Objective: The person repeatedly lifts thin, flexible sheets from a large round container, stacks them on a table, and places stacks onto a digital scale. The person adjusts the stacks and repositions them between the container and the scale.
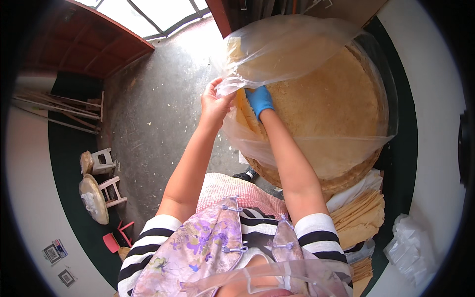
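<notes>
A tall stack of large round tan flatbread-like sheets stands ahead of me to the right. Clear plastic sheeting drapes over its far part and also along its near side. My left hand, bare, pinches the plastic's edge at the stack's left side. Beside it my right hand, in a blue glove, rests at the stack's left edge under the plastic; its fingertips are hidden there. Folded yellowish sheets show just below the glove.
Folded tan sheets are piled near my right side, beside a white plastic bag. Small stools and a round wrapped bundle stand along the left wall. A reddish door is at the far left, above grey floor.
</notes>
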`<action>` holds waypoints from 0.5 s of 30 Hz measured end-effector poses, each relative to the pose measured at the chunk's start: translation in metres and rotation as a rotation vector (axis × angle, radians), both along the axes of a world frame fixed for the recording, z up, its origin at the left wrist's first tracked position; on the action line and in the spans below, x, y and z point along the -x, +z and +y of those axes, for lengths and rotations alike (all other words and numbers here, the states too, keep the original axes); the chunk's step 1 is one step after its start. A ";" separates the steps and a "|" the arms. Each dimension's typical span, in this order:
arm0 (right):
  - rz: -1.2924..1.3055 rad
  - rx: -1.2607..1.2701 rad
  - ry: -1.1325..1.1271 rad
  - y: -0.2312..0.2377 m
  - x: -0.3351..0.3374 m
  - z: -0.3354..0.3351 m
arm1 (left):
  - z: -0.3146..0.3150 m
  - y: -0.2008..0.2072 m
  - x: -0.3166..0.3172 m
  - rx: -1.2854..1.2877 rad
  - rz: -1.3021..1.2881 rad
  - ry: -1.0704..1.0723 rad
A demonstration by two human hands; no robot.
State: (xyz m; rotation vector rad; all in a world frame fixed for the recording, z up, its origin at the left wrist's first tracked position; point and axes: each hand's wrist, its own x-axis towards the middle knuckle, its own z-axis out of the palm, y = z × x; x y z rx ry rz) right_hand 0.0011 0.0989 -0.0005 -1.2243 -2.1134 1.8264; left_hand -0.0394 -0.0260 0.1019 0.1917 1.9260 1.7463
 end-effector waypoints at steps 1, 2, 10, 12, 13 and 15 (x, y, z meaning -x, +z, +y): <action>0.137 -0.130 -0.064 0.004 -0.009 0.001 | 0.001 -0.002 0.003 0.044 -0.092 -0.014; 0.275 -0.241 -0.106 0.007 -0.017 0.004 | -0.001 -0.005 0.003 -0.020 -0.102 0.002; -0.046 -0.053 0.218 0.036 -0.045 0.007 | -0.003 -0.010 0.001 -0.172 -0.070 0.008; -0.154 -0.095 0.117 0.040 -0.048 0.007 | -0.009 -0.009 0.006 -0.226 0.050 0.019; -0.015 0.029 0.046 0.041 -0.053 0.010 | -0.014 -0.008 0.010 -0.154 0.041 0.072; 0.220 0.246 -0.121 0.041 -0.072 0.015 | -0.022 -0.006 0.018 -0.125 0.069 0.119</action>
